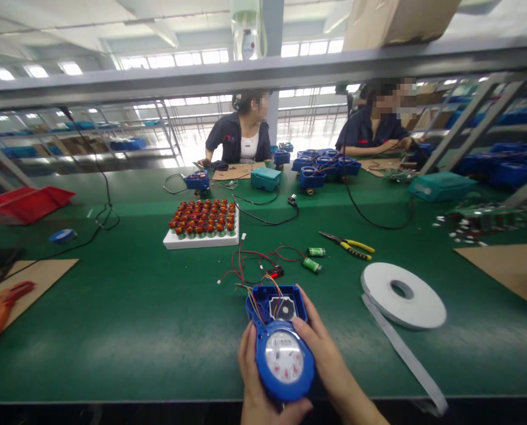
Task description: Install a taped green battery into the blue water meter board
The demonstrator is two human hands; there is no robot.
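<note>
A blue water meter (286,361) with a round white dial is held between my two hands near the table's front edge. My left hand (257,378) wraps its left side and lower rim. Along the right side grips my right hand (323,348), its thumb beside the dial. Above the dial, the meter's rectangular housing is uncovered, showing a dark square part (282,308) and thin coloured wires. Just beyond it lie a small module with a red lit display (275,272), red and black leads, and two green batteries (312,265).
Yellow-handled pliers (352,245) and a roll of white tape (402,295) lie to the right. A white foam tray (201,241) of red-topped parts stands beyond. Red bin (24,203) and orange tool (4,310) are left. Two co-workers sit opposite, near several blue meters (325,164).
</note>
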